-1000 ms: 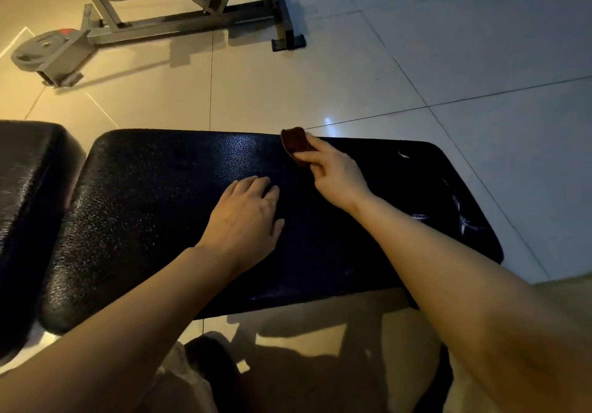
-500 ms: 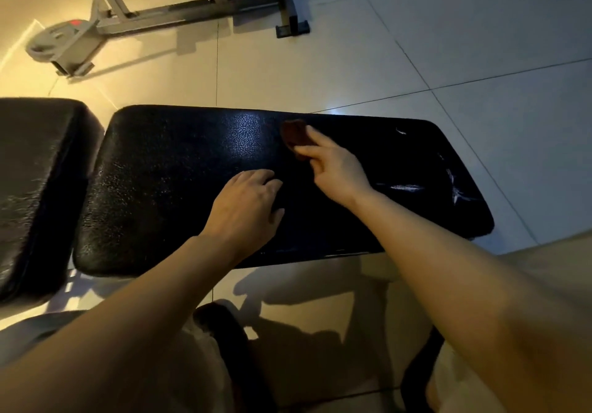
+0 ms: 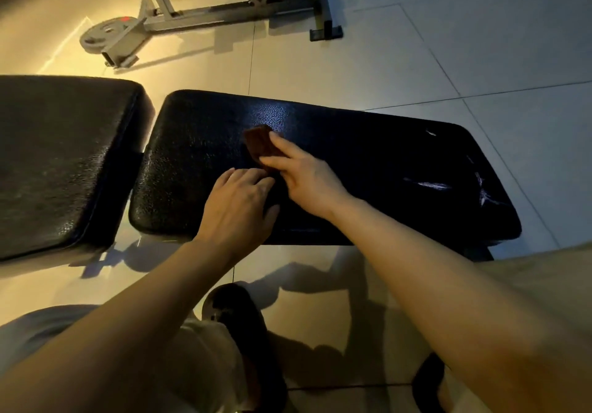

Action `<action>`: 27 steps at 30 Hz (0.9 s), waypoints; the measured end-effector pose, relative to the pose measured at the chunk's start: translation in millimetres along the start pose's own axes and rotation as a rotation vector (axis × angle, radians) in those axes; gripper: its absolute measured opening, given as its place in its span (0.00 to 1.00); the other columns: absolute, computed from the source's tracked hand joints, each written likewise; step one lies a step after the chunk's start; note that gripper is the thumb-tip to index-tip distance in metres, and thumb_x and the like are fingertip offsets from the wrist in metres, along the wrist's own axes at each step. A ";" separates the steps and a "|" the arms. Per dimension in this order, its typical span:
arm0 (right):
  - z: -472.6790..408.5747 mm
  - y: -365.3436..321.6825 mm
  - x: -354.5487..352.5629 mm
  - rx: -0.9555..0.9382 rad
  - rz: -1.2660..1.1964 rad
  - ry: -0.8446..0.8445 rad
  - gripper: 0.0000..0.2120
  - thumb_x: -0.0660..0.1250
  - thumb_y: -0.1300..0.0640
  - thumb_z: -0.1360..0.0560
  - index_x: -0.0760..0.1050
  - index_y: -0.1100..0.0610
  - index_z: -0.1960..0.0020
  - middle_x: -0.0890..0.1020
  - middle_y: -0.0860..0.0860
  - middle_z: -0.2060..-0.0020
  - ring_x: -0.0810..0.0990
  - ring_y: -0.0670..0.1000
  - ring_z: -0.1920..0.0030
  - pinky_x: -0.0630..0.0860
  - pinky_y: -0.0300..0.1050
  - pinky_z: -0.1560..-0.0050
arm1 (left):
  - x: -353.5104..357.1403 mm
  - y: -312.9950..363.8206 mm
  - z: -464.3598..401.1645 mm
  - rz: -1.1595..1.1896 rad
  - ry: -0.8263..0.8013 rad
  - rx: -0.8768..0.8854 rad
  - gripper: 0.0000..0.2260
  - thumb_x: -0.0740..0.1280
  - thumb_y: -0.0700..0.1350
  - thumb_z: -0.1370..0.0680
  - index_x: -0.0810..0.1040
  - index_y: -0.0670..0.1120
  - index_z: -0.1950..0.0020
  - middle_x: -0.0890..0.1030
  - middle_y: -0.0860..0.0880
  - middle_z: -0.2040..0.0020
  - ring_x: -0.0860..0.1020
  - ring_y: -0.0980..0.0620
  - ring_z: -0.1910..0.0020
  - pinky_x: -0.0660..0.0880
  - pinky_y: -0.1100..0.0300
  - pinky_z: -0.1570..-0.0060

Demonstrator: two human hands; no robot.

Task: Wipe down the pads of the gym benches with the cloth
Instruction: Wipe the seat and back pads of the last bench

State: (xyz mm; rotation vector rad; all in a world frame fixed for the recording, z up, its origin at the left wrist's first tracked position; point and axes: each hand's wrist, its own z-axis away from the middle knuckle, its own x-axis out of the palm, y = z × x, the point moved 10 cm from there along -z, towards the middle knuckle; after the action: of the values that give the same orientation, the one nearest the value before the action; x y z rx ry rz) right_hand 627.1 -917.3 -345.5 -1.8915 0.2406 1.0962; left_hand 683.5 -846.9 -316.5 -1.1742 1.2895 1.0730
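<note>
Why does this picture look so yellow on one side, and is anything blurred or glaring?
Head view: warm yellow light falls from the left, cooler grey at right; glare shines on the pad beside the cloth; the arms throw shadows on the floor; near forearms look soft, edges bend.

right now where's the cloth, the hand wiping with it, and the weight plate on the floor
cloth (image 3: pixel 258 141), head view, on its bare far end beyond the fingers
right hand (image 3: pixel 306 179), head view, on the back of the hand
weight plate (image 3: pixel 103 32), head view, on its flat top face
</note>
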 end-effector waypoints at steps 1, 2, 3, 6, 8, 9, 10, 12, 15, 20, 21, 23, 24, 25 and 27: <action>4.1 16.0 -7.2 0.039 -0.002 0.035 0.22 0.63 0.66 0.23 0.74 0.48 0.32 0.60 0.46 0.23 0.60 0.50 0.24 0.60 0.48 0.25 | -0.4 -1.5 2.3 -0.002 -0.001 -0.003 0.20 0.67 0.51 0.25 0.76 0.46 0.34 0.76 0.46 0.36 0.73 0.45 0.37 0.63 0.50 0.32; 10.2 37.6 -16.4 0.109 0.004 0.077 0.23 0.63 0.66 0.24 0.75 0.48 0.33 0.61 0.46 0.24 0.62 0.50 0.25 0.60 0.48 0.25 | -1.2 -3.3 4.3 0.002 0.003 -0.007 0.21 0.67 0.51 0.25 0.75 0.45 0.33 0.76 0.46 0.36 0.73 0.45 0.37 0.63 0.49 0.32; 19.1 61.2 -27.0 0.210 0.014 0.116 0.23 0.62 0.67 0.24 0.76 0.49 0.33 0.61 0.46 0.24 0.62 0.50 0.25 0.60 0.47 0.25 | -2.1 -4.5 6.9 0.012 0.010 -0.011 0.21 0.67 0.51 0.24 0.75 0.45 0.33 0.76 0.45 0.35 0.73 0.44 0.36 0.63 0.49 0.32; 43.1 102.9 -47.2 0.500 0.035 0.195 0.23 0.59 0.67 0.22 0.72 0.50 0.30 0.58 0.46 0.23 0.63 0.52 0.25 0.61 0.46 0.26 | -2.3 -6.1 12.4 0.027 0.018 -0.013 0.22 0.67 0.50 0.23 0.73 0.45 0.31 0.74 0.45 0.33 0.71 0.44 0.34 0.61 0.50 0.30; 39.1 78.6 -40.2 0.485 0.068 0.189 0.23 0.60 0.66 0.22 0.71 0.51 0.29 0.57 0.47 0.22 0.63 0.53 0.25 0.63 0.49 0.27 | -1.7 -5.9 13.6 0.025 0.021 -0.007 0.22 0.66 0.50 0.23 0.73 0.45 0.31 0.74 0.44 0.32 0.71 0.44 0.34 0.61 0.50 0.30; 31.9 53.7 -31.3 0.406 0.072 0.169 0.23 0.60 0.65 0.22 0.71 0.51 0.29 0.57 0.47 0.22 0.62 0.53 0.25 0.64 0.49 0.27 | -2.2 -6.0 13.9 0.020 0.023 -0.008 0.21 0.66 0.50 0.23 0.74 0.45 0.31 0.74 0.45 0.33 0.71 0.44 0.34 0.61 0.51 0.31; 25.3 25.6 -18.5 0.303 0.068 0.132 0.23 0.61 0.65 0.22 0.71 0.50 0.29 0.57 0.47 0.22 0.61 0.53 0.25 0.64 0.50 0.28 | -2.5 -5.9 14.4 0.017 0.023 -0.011 0.21 0.67 0.50 0.24 0.74 0.45 0.32 0.75 0.45 0.34 0.72 0.45 0.35 0.62 0.51 0.31; 20.6 -21.1 6.6 0.113 0.061 0.052 0.23 0.62 0.63 0.22 0.70 0.49 0.29 0.57 0.46 0.22 0.57 0.52 0.23 0.64 0.52 0.27 | -4.0 -6.4 15.9 0.022 0.025 -0.014 0.19 0.67 0.49 0.25 0.76 0.45 0.35 0.77 0.44 0.38 0.74 0.44 0.38 0.64 0.51 0.34; 28.5 -20.0 5.2 0.084 0.088 0.036 0.24 0.63 0.64 0.23 0.70 0.48 0.29 0.56 0.45 0.22 0.58 0.51 0.24 0.66 0.54 0.29 | -5.0 -7.7 19.9 0.025 0.025 -0.006 0.18 0.67 0.49 0.25 0.77 0.45 0.36 0.77 0.44 0.40 0.74 0.44 0.41 0.66 0.51 0.37; 91.5 76.8 -39.0 0.521 0.115 0.206 0.25 0.61 0.66 0.23 0.70 0.49 0.29 0.56 0.46 0.22 0.61 0.52 0.25 0.65 0.47 0.29 | -1.3 3.7 32.7 0.040 0.022 0.041 0.20 0.67 0.49 0.23 0.75 0.44 0.33 0.76 0.43 0.36 0.73 0.43 0.38 0.65 0.49 0.34; 103.0 84.9 -43.3 0.597 0.104 0.236 0.25 0.61 0.66 0.22 0.70 0.50 0.28 0.56 0.47 0.22 0.62 0.53 0.25 0.65 0.48 0.29 | 0.0 8.0 35.4 0.034 0.016 0.050 0.20 0.66 0.50 0.23 0.74 0.45 0.32 0.75 0.44 0.36 0.72 0.43 0.37 0.64 0.50 0.33; 109.8 75.4 -38.8 0.634 0.083 0.246 0.24 0.60 0.66 0.22 0.69 0.50 0.28 0.56 0.48 0.22 0.62 0.55 0.25 0.64 0.49 0.29 | 2.3 18.6 38.7 0.021 0.013 0.072 0.21 0.65 0.52 0.22 0.73 0.46 0.31 0.74 0.46 0.34 0.70 0.45 0.35 0.62 0.51 0.32; 105.4 59.0 -32.5 0.585 0.063 0.234 0.24 0.60 0.66 0.22 0.69 0.51 0.28 0.57 0.48 0.22 0.62 0.54 0.25 0.64 0.48 0.29 | 3.3 24.2 39.3 0.017 0.011 0.084 0.21 0.64 0.53 0.22 0.73 0.47 0.31 0.73 0.46 0.34 0.70 0.46 0.35 0.61 0.52 0.31; 99.8 38.2 -23.0 0.505 0.049 0.206 0.24 0.60 0.65 0.22 0.69 0.51 0.28 0.57 0.48 0.22 0.61 0.53 0.25 0.63 0.48 0.28 | 4.8 30.4 40.0 0.017 0.005 0.099 0.21 0.64 0.54 0.22 0.73 0.47 0.31 0.73 0.47 0.34 0.69 0.46 0.35 0.60 0.53 0.31; 94.0 -0.9 -2.8 0.322 0.080 0.122 0.25 0.62 0.64 0.22 0.68 0.50 0.27 0.55 0.47 0.22 0.57 0.51 0.24 0.63 0.48 0.27 | 7.9 43.7 40.9 0.021 -0.010 0.137 0.20 0.63 0.53 0.22 0.73 0.47 0.33 0.73 0.47 0.35 0.69 0.47 0.36 0.60 0.54 0.32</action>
State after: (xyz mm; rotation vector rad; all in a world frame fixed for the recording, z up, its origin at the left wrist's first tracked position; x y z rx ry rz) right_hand 570.3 -843.9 -361.0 -1.6706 0.5340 0.9322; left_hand 645.3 -801.6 -327.9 -1.0540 1.3485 0.9881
